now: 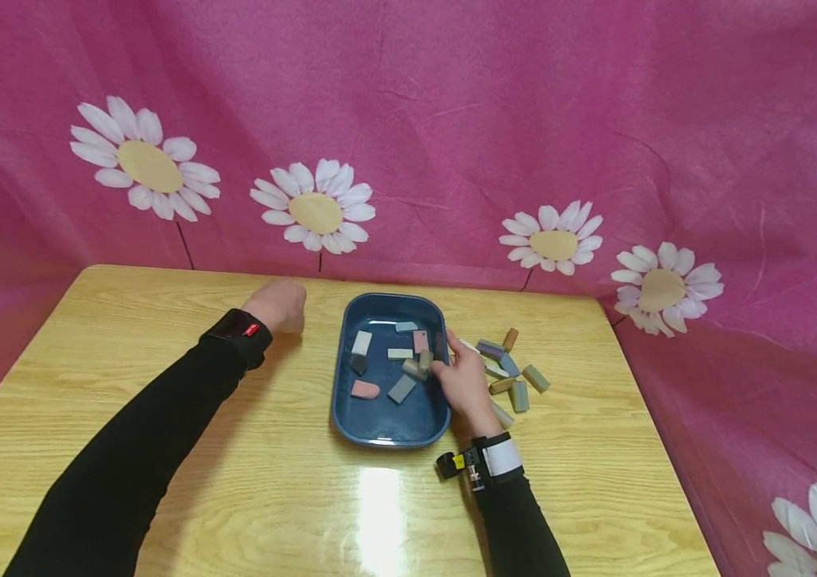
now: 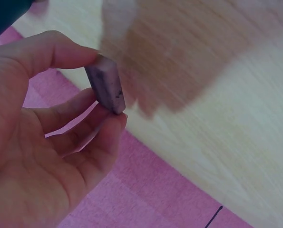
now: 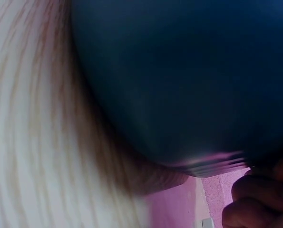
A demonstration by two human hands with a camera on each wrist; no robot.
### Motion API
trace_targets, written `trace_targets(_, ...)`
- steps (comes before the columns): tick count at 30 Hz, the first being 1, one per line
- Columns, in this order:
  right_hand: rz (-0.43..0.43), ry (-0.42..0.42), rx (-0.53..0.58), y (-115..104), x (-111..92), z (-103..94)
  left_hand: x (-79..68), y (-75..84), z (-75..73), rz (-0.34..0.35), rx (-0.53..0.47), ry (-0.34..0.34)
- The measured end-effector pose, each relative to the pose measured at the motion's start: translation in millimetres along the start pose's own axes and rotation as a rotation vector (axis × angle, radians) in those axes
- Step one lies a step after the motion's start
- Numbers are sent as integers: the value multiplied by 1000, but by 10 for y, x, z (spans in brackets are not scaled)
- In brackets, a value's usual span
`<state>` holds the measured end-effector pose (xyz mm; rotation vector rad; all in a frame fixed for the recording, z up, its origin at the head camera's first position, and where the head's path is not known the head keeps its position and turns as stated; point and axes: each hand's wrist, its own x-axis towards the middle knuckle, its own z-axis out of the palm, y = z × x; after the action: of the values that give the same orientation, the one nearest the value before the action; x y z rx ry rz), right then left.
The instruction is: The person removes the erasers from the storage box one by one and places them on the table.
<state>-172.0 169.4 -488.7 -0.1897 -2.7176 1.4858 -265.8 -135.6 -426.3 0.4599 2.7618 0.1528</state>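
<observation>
In the left wrist view, my left hand (image 2: 41, 137) pinches a small greyish-mauve block with dark smudges, which looks like a used eraser (image 2: 108, 83), between thumb and fingertips. In the head view this hand is over the table's far side, left of the tray, and hides the eraser. My right hand (image 1: 464, 383) grips the right rim of a dark blue tray (image 1: 390, 425), thumb over the edge. Inside the tray lie several similar blocks, among them a pink one (image 1: 365, 389), a white one (image 1: 361, 343) and a grey one (image 1: 402, 389).
Right of the tray, several brown, grey and bluish blocks (image 1: 520, 396) lie loosely scattered, partly behind my right hand. The light wooden table (image 1: 250, 497) ends at a pink curtain (image 1: 437, 160) with daisies. A camera (image 1: 449, 465) sits on my right wrist.
</observation>
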Motion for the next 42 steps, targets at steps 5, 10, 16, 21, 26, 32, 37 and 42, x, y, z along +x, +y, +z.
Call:
trace_targets(5, -6, -2, 17, 5, 10, 0, 9, 3, 66, -3, 24, -2)
trace_targets(10, -1, 7, 28, 0, 14, -3, 20, -7, 111, 21, 46, 25)
trace_targets(16, 15, 7, 18, 3, 9, -5, 16, 46, 25, 2, 21, 58)
trace_targets(21, 17, 2, 13, 10, 2, -3, 33, 264, -195, 46, -9, 154)
trace_targets(26, 20, 16, 10, 2, -8, -4, 27, 686, -289, 207, 29, 205)
trace_targets(32, 9, 17, 8, -1, 4, 1, -83, 1174, -190, 374, 122, 82)
trace_targets(37, -14, 9, 11, 1, 10, 5, -163, 1353, -39, 435, 197, -11)
trace_targets(42, -14, 12, 2, 10, 6, -1, -230, 1415, 130, 501, 207, -50)
